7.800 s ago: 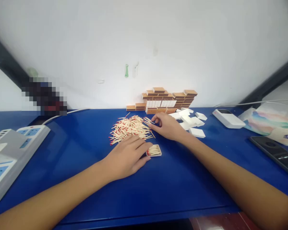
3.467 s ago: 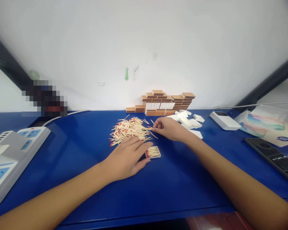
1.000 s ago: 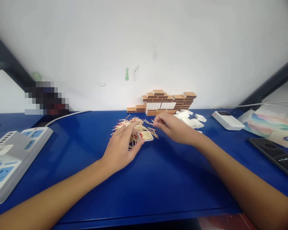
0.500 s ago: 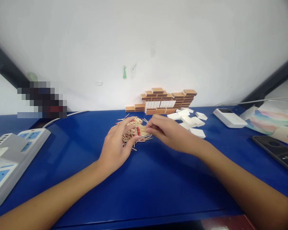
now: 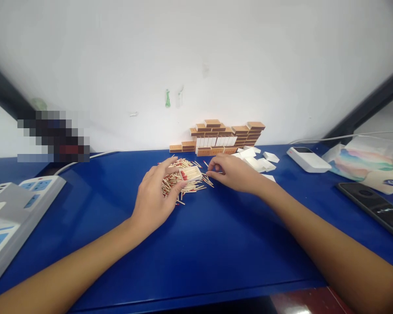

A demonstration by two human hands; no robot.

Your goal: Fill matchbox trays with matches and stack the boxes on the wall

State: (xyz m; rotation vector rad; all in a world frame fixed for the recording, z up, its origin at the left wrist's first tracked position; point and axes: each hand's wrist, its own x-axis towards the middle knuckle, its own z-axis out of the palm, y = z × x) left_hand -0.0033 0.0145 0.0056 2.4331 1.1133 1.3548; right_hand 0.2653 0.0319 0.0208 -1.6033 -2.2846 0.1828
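At the far left, your power strip (image 5: 22, 201) sits well apart from the work. Your left hand (image 5: 155, 192) has its thumb and fingers closed on the left end of the matchbox tray (image 5: 195, 178), which is tilted in front of the match pile (image 5: 183, 162), matches lying inside it with red heads toward your palm. Behind, the matchbox stack (image 5: 216, 130) stands against the wall. Your right hand (image 5: 231, 171) is just right of the tray, thumb and index close together beside some stray matches (image 5: 208, 179); whether they pinch one, you can't tell from here. Further right lie white box pieces (image 5: 264, 165).

You seem to be partway through loading the tray; the next move calls for a light pinch on a few sticks, heads turned the same way, with the tray held steady.

Half a second ago your right fingers were at the tray's right end; now they are apart from it. In the earliest view, the tray sat nearer you, in front of the pile.
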